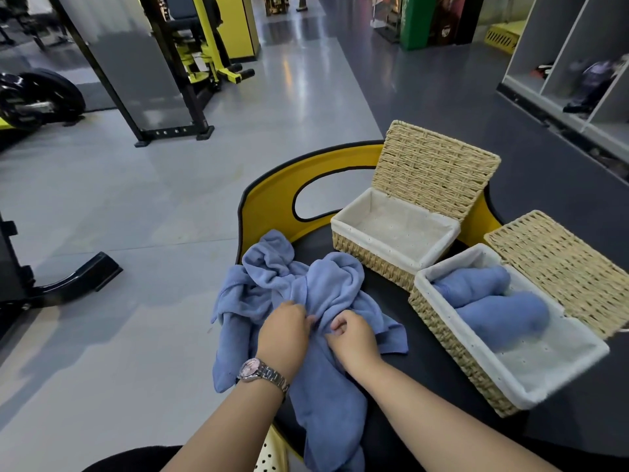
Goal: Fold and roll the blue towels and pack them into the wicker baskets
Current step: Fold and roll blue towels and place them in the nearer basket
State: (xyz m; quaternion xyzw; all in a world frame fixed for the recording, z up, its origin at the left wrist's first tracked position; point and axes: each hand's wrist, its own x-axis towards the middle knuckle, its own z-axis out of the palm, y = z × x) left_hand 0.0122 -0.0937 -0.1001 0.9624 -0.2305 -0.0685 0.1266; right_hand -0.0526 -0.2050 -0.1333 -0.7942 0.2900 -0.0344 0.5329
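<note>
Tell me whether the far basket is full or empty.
Empty. The far basket stands with its lid up, and only its bare white liner shows inside; the rolled towels lie in the near basket.

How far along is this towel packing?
Done: two rolled towels lie in the near basket. In hand: the left hand and right hand both grip the crumpled towel pile, still unfolded. Left: folding and rolling that pile, and filling the far basket, which holds nothing.
</note>
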